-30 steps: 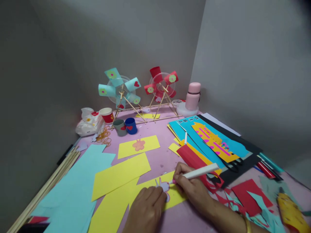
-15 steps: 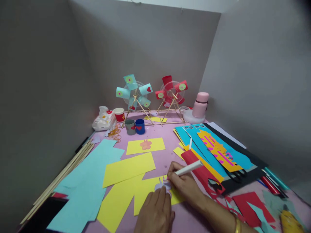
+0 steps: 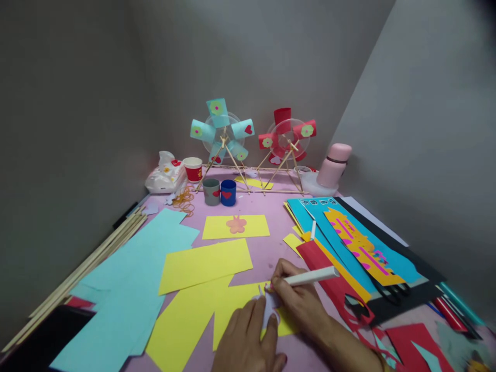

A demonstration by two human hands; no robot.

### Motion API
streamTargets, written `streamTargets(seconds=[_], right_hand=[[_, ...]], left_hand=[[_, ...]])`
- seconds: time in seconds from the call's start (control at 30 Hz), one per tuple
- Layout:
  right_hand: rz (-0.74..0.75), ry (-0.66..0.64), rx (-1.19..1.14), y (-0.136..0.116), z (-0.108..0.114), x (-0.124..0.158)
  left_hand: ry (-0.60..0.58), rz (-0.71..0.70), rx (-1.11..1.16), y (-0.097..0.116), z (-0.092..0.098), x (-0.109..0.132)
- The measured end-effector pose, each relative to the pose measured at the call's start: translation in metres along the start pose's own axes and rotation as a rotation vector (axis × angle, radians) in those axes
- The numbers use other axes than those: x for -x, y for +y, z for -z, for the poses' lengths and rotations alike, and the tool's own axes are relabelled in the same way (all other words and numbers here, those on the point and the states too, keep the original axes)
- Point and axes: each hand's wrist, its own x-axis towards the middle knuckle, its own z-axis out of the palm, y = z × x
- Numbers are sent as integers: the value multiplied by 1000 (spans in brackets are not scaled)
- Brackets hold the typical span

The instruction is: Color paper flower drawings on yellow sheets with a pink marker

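Observation:
My right hand (image 3: 299, 299) grips a white marker pen (image 3: 315, 276), its tip at the upper edge of a pale lilac butterfly cutout (image 3: 270, 311). That cutout lies on a yellow paper strip (image 3: 228, 299). Fingers stretched out, my left hand (image 3: 248, 338) presses flat on the cutout's left side and hides part of it. Farther off, another yellow strip (image 3: 213, 228) carries an orange-pink butterfly shape (image 3: 236, 224). More yellow paper (image 3: 205, 264) lies between that strip and my hands.
Light blue sheets (image 3: 127, 289) and wooden sticks (image 3: 89, 258) lie left. Blue (image 3: 228, 193) and grey (image 3: 211, 192) paper rings stand before two stick-framed paper wheels (image 3: 223, 142). At right are coloured sheets (image 3: 341, 237), red scraps (image 3: 414, 341) and a pink flask (image 3: 334, 166).
The camera view has shifted a little. My left hand's fingers have spread and slid slightly over the cutout. The marker tip has moved slightly along the cutout's upper edge.

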Motion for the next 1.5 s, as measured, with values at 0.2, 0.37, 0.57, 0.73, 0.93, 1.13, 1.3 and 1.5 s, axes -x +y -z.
streamTargets(seconds=[0.2,0.37,0.57,0.73,0.93,1.13,1.3,1.5], right_hand=[[5,30,38,0,-1,1],[15,15,60,0,-1,0],[26,33,83,1,1,0],[23,79,96,0,1,1],[16,42,96,1,1,0],[12,15,117,3,1,-1],[16,-23,135,4,2,-2],[29,-32,143,3,1,-1]], left_hand=[[-77,43,-3,-4,12,-6],[-111,34,5,-4,15,-6],[-125,48,27,-5,14,-6],[-192,88,91,-6,16,-8],[-303,158,184,-5,20,-14],[-365,192,220,-5,24,-16],[-350,176,216,-6,22,-15],[-284,156,184,-5,18,-13]])
